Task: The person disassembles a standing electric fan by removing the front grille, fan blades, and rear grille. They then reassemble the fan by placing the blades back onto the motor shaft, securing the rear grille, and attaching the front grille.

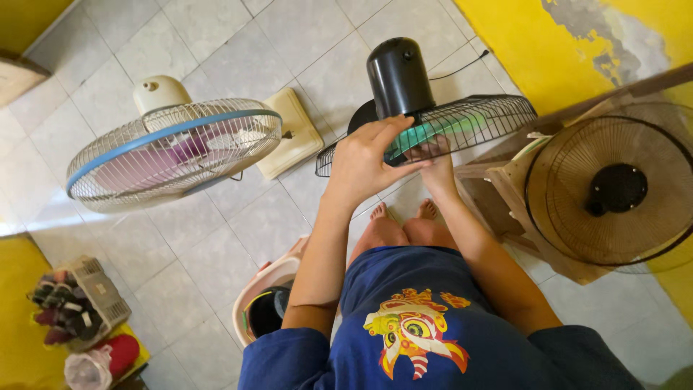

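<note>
I grip the black fan's grille [469, 119] with my left hand [364, 162] closed on its rim and my right hand [433, 155] pinching the wires, holding evenly.

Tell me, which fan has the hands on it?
The black fan in the middle: both the left hand and right hand touch its dark grille. The white fan and the brown fan stand untouched.
</note>
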